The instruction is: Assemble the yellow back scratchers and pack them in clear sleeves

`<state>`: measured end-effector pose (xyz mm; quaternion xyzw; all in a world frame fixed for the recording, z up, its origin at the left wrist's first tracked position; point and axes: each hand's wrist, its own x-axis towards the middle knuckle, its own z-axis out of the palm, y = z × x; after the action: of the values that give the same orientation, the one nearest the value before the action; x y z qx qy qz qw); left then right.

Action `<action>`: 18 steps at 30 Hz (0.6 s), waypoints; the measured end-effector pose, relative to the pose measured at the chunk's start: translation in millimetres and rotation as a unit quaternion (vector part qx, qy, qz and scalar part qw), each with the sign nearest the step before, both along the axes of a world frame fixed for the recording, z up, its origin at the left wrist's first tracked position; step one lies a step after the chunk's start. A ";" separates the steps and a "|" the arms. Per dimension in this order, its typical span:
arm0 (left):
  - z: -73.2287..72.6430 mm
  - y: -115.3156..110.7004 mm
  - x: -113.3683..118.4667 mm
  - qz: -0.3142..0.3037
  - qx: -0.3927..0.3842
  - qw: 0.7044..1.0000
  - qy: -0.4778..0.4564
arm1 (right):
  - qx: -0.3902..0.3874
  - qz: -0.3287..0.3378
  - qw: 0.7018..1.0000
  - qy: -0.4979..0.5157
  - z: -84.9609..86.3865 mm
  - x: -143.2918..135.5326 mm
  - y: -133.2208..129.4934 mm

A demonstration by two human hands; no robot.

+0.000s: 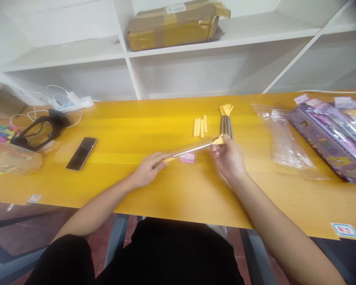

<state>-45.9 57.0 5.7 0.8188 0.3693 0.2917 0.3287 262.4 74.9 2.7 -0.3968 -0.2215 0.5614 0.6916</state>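
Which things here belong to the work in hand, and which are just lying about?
In use, judging by likeness and nearness:
rod, between left hand and right hand
claw-headed rods
yellow sticks

Apparently just lying about:
phone
purple packs
cardboard box
power strip
pink item, role unclear

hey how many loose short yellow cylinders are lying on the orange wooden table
4. They lie side by side, left of the grey rods with yellow claw heads: leftmost cylinder, second cylinder, third cylinder and rightmost cylinder, set slightly farther back. None looks hidden.
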 end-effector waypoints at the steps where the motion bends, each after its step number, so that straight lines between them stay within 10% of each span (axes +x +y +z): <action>1: 0.8 0.1 0.4 0.002 -0.006 1.000 -0.012 | 0.006 -0.002 1.000 -0.004 0.0 -0.7 -0.3; 18: 1.1 1.7 -6.4 -0.033 0.122 0.987 0.101 | 0.009 -0.031 0.965 -0.259 7.2 14.2 -6.1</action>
<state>-52.4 58.7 6.8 0.8897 0.3349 0.2396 0.1969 276.6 68.8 9.9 -0.5291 -0.3859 0.4155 0.6312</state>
